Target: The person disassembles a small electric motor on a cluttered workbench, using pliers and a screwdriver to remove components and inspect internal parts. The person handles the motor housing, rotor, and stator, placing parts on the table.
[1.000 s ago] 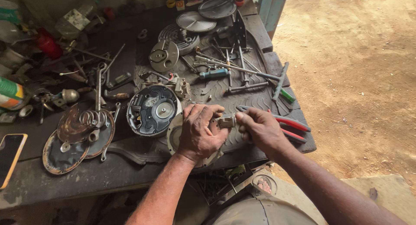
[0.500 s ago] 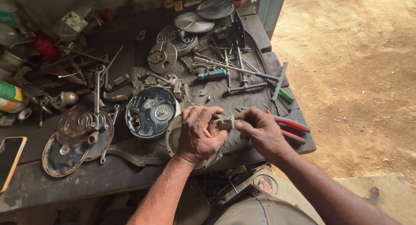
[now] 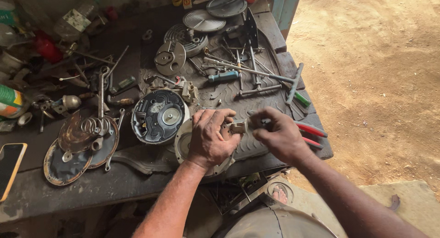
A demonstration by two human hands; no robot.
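Left hand [image 3: 211, 136]: lower centre of frame, fingers curled, pinching one end of a small pale fitting [image 3: 239, 126] and resting on a round metal plate [image 3: 183, 144]. Right hand [image 3: 280, 135]: just right of it, fingertips closed on the fitting's other end. Step, by judgement: fitting being worked or pulled apart between both hands; a steady twist seems called for. Alongside: red-handled pliers [image 3: 311, 130]; dark round housing [image 3: 159, 116], centre; blue-handled screwdriver [image 3: 223, 76] above; dark cluttered surface [image 3: 68, 192].
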